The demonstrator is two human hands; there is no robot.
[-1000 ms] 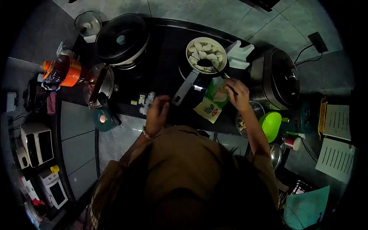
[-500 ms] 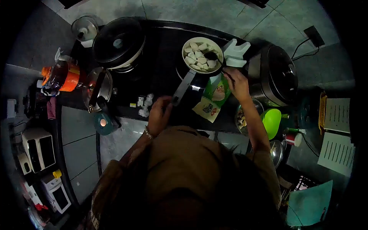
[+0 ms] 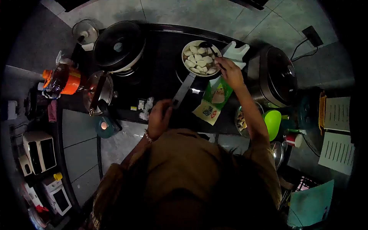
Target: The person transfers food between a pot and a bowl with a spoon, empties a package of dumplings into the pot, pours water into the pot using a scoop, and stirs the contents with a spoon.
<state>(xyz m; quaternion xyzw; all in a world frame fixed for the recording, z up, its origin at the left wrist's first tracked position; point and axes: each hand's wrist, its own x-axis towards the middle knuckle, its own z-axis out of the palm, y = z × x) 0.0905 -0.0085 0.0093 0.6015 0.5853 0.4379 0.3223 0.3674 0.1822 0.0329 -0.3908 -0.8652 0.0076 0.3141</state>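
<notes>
My right hand (image 3: 231, 73) is closed on a black spoon (image 3: 206, 45), whose bowl is at the far side of a light round pan (image 3: 183, 61). Several pale, flat pieces of food (image 3: 199, 57) fill the pan. Its grey handle (image 3: 184, 90) points toward me, and my left hand (image 3: 160, 115) is at the handle's end; whether its fingers grip it is too dark to tell. An open green packet (image 3: 218, 94) lies on the dark counter below my right wrist. A bowl with mixed food (image 3: 241, 120) stands partly behind my right forearm.
A white stand (image 3: 235, 53) and a large dark cooker (image 3: 274, 76) are right of the pan. Leftward are a lidded black pan (image 3: 119, 46), a glass lid (image 3: 99, 92) and a bottle with an orange label (image 3: 72, 79). A bright green bowl (image 3: 272, 124) sits at right.
My right hand has moved up and left over the pan's edge, and the spoon has swung from the pan's right side to its far side. The food pieces have shifted.
</notes>
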